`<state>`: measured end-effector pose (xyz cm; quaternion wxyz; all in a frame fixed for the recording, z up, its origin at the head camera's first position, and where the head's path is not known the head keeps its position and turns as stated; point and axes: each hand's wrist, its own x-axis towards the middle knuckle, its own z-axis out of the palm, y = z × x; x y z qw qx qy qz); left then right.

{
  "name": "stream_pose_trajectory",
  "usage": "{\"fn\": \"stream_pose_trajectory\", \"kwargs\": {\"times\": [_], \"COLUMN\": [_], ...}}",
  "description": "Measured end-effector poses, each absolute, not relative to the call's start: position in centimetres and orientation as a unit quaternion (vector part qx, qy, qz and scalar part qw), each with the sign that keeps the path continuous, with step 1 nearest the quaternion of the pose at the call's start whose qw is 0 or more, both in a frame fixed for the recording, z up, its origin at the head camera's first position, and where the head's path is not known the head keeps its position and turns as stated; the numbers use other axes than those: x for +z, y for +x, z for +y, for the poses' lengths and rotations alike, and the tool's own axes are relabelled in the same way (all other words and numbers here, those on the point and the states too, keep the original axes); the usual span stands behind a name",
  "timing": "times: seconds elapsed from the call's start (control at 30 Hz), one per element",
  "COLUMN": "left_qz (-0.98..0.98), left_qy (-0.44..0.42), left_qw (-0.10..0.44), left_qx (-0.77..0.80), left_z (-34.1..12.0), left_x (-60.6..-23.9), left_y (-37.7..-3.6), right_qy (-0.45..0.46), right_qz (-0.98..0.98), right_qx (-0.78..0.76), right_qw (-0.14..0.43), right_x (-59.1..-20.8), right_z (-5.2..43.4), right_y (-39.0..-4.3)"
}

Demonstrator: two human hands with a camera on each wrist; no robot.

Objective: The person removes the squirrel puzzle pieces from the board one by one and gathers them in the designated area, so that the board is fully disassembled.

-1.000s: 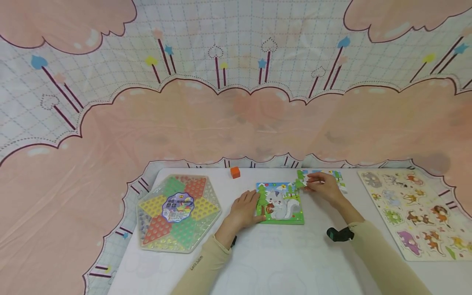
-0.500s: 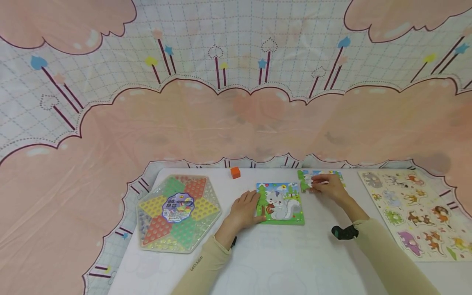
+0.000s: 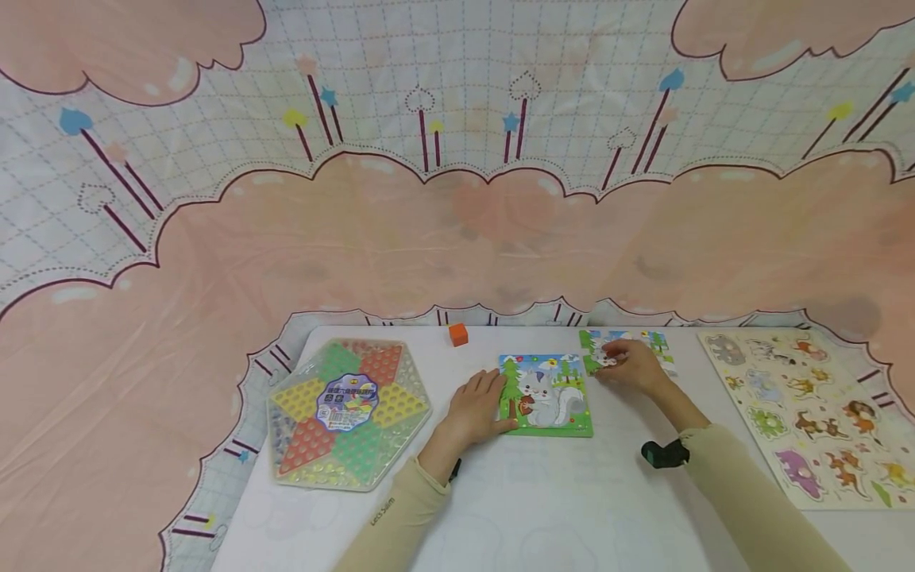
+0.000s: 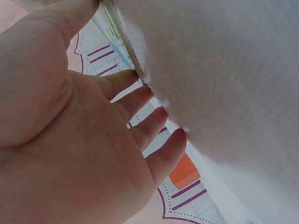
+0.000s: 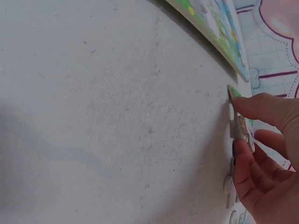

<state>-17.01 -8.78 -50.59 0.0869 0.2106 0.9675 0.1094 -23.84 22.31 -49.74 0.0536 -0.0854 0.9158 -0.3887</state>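
Observation:
A square squirrel puzzle [image 3: 554, 403] lies in the middle of the white table [image 3: 543, 508]. My left hand [image 3: 473, 407] rests flat on the table with straight fingers touching the puzzle's left edge; the left wrist view shows the hand [image 4: 70, 140] spread against the table. My right hand [image 3: 631, 365] is just beyond the puzzle's top right corner. It pinches a green and white puzzle piece [image 3: 595, 360] between thumb and fingers. In the right wrist view the piece [image 5: 239, 123] stands on edge against the table. More loose pieces [image 3: 654, 342] lie under and behind that hand.
A hexagonal checkers board [image 3: 346, 411] in clear packaging lies at the left. An orange cube [image 3: 458, 334] sits near the far edge. A wooden animal peg board [image 3: 808, 405] fills the right side. A patterned cloth hangs behind the table.
My right hand has shifted slightly right and down toward the table with the piece still pinched. The left hand has stayed on the puzzle's edge.

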Motion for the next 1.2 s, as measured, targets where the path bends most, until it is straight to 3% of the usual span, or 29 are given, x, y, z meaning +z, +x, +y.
{"fn": "stream_pose_trajectory", "kwargs": {"times": [0.97, 1.2], "left_qz": [0.966, 0.965], "left_qy": [0.211, 0.211], "left_qw": [0.1, 0.108], "left_qx": [0.113, 0.109], "left_z": [-8.6, -8.9], "left_x": [-49.7, -49.7], "left_y": [-16.8, -16.8], "right_qy": [-0.101, -0.104], "right_qz": [0.944, 0.944], "right_qx": [-0.304, -0.308], "right_qw": [0.08, 0.062], "right_x": [-49.6, -49.9], "right_z": [22.5, 22.4], "right_y": [-24.3, -24.3]}}
